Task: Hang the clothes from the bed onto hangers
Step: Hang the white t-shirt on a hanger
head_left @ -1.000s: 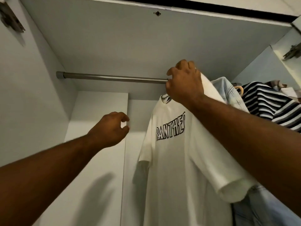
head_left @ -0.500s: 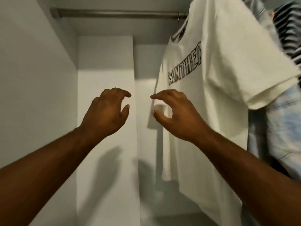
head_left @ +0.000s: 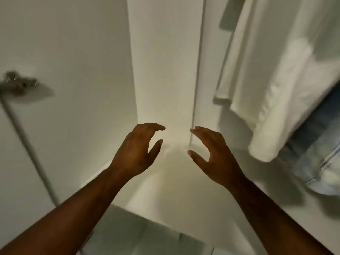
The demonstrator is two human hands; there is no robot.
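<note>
Grip: left hand (head_left: 136, 151), right hand (head_left: 213, 155) loose-fingered, empty, centre frame | white cotton T-shirt (head_left: 276, 70) hanging upper right | probably freed for next garment.

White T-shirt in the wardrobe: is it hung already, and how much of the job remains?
Done: the white T-shirt hangs beside a denim garment. In hand: nothing; the left hand and right hand are open and empty. Left: cannot tell, since the bed is out of view.

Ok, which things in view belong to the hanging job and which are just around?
Job: white T-shirt, hanging; left hand and right hand, both empty.
Just around: blue denim garment beside it; metal hinge; wardrobe wall.
</note>
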